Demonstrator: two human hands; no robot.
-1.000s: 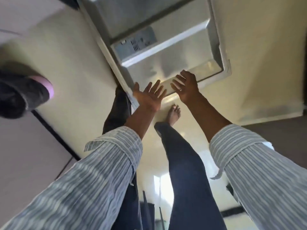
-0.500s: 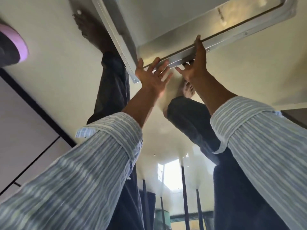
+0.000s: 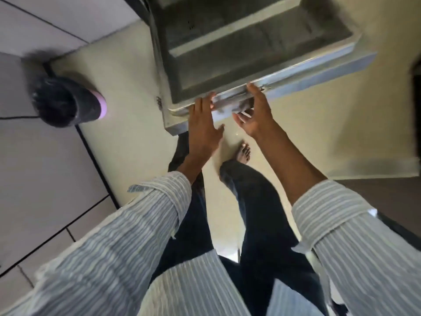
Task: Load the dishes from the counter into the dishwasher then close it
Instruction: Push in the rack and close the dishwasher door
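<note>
Half a second ago we had our hands up at the near edge of the dishwasher door [image 3: 262, 71] with the camera tipped steeply under it; now the view looks down onto the door's inner face, and both hands are on its front lip. Our left hand [image 3: 204, 124] lies flat with straight fingers over the edge near the corner, gripping nothing. Our right hand [image 3: 256, 115] has its thumb hooked over the top of the lip; its fingers reach under the edge, so we cannot tell whether they curl round it. We judge that loading is over and this is the lift that swings the door shut. The door hangs open just in front of our legs and bare foot [image 3: 243, 152], above the pale floor [image 3: 296, 137]. Motion blur smears the door and the metal lip. The dishwasher's racks and the counter lie outside the frame, so we cannot check that every dish went in. A dark bin with a pink rim [image 3: 66, 102] stands well to the left.
</note>
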